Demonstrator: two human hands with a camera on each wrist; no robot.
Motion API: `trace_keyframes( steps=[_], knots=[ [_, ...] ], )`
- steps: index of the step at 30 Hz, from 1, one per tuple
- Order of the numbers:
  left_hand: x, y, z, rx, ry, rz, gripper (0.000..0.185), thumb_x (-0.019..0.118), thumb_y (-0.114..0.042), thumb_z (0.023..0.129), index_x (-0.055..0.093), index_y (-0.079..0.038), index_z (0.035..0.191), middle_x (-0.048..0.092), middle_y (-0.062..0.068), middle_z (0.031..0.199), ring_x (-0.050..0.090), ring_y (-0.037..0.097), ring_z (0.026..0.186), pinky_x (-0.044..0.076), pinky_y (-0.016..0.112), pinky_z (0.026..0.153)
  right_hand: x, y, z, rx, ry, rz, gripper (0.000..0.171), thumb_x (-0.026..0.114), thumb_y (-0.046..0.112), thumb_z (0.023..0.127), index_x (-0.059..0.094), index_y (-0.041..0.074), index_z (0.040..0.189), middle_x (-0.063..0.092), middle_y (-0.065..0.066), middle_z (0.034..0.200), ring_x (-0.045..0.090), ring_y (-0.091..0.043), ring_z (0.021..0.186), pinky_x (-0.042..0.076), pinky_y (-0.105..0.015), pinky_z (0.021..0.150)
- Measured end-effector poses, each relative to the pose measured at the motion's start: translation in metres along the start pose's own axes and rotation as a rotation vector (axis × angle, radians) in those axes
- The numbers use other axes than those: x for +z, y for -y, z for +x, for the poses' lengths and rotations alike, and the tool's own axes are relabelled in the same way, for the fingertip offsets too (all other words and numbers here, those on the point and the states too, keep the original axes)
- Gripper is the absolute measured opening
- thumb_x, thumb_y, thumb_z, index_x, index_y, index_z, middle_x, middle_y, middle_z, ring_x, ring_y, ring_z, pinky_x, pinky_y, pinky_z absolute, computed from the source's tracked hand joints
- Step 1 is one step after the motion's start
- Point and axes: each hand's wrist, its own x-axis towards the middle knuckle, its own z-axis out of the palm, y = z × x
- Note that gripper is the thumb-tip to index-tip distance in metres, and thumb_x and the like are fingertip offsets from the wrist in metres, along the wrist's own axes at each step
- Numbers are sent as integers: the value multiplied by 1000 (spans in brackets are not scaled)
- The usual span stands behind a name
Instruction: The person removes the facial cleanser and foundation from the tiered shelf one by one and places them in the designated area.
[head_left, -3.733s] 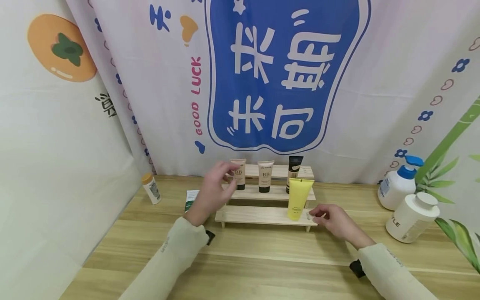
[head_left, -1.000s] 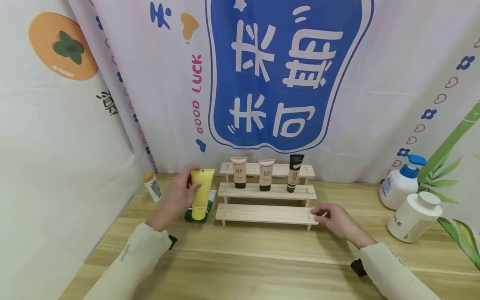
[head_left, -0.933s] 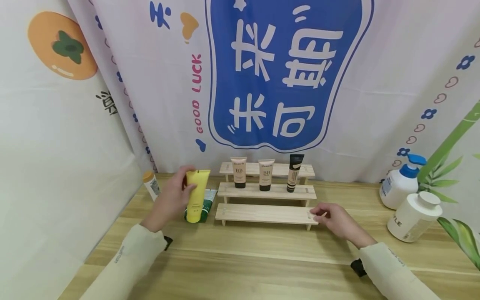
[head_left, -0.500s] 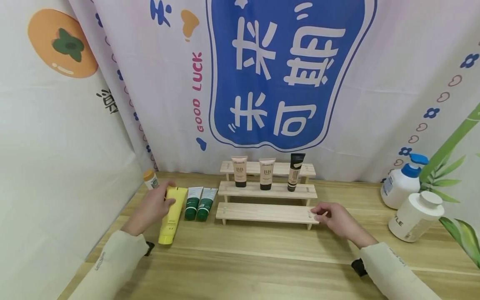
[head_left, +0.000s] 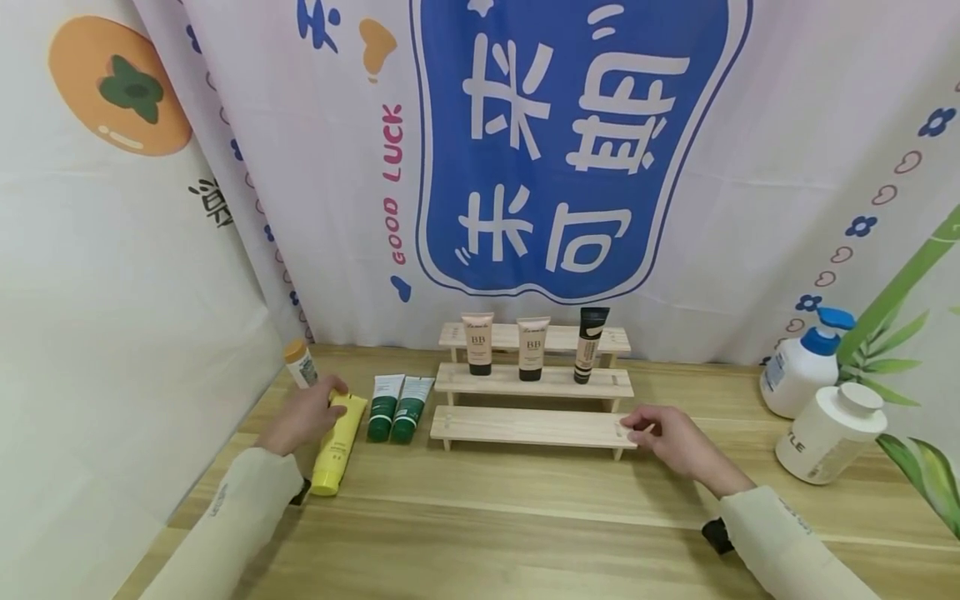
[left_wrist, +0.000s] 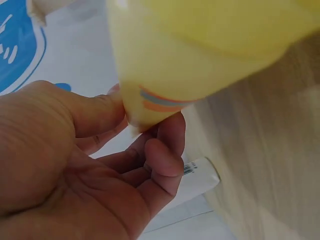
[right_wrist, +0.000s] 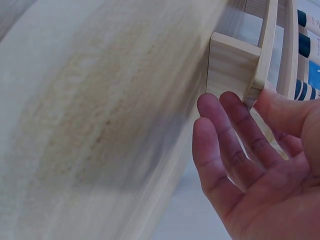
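My left hand (head_left: pixel 303 414) reaches out low over the tabletop (head_left: pixel 525 517) on the far left. Its fingers (left_wrist: pixel 162 150) and thumb pinch the flat end of the yellow tube (head_left: pixel 336 446), which lies on the tabletop just left of two green tubes (head_left: pixel 396 407). My right hand (head_left: pixel 663 433) rests by the right end of the wooden step shelf (head_left: pixel 532 427), thumb and loose fingers touching its corner.
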Motion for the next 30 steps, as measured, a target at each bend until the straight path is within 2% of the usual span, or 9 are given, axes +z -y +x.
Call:
trace_keyframes(
  steps=[4, 7, 11, 16, 20, 25, 30],
  knots=[
    [4, 4, 2, -15, 7, 1, 24, 57, -8, 94, 52, 1, 115, 59, 18, 101, 54, 25, 80, 46, 37, 64, 0, 0, 0, 10, -2, -3, 15, 66, 2, 87, 68, 8, 100, 65, -6, 101, 54, -14, 73, 47, -26, 60],
    [4, 5, -2, -39, 20, 9, 26, 56, -11, 94, 53, 3, 116, 59, 21, 103, 55, 28, 83, 47, 41, 66, 0, 0, 0, 14, -3, -1, 15, 66, 2, 87, 68, 8, 101, 65, -7, 101, 54, -14, 73, 47, -26, 60],
    [3, 3, -15, -58, 43, 52, 35, 60, -18, 93, 53, 6, 118, 59, 24, 105, 58, 32, 89, 49, 47, 70, 0, 0, -1, 14, 4, 12, 15, 66, 2, 87, 68, 7, 102, 65, -7, 101, 55, -15, 73, 47, -26, 60],
    [3, -3, -37, -26, 41, 144, 44, 69, -24, 86, 55, 8, 114, 62, 24, 100, 59, 33, 86, 49, 48, 70, -1, 0, 0, 17, 9, 19, 15, 65, 3, 88, 68, 7, 102, 65, -7, 101, 55, -15, 74, 48, -26, 60],
    [5, -10, -46, 1, 13, 209, 46, 74, -25, 82, 56, 6, 111, 63, 21, 97, 58, 30, 82, 49, 47, 69, -2, 0, -1, 17, 8, 15, 15, 65, 3, 88, 68, 7, 103, 65, -7, 102, 55, -14, 74, 48, -26, 60],
    [10, -13, -43, -24, -25, 175, 45, 72, -22, 84, 54, 7, 113, 62, 17, 89, 53, 25, 71, 46, 40, 60, -2, -1, -1, 20, 8, 16, 15, 65, 4, 89, 68, 7, 103, 65, -7, 102, 55, -14, 74, 48, -27, 61],
    [12, -13, -28, -75, -63, 131, 41, 68, -19, 87, 53, 8, 113, 62, 21, 91, 54, 25, 70, 46, 41, 59, 0, -3, 0, 26, 9, 6, 14, 65, 5, 89, 68, 8, 103, 65, -4, 101, 54, -15, 74, 47, -27, 62]
  ],
)
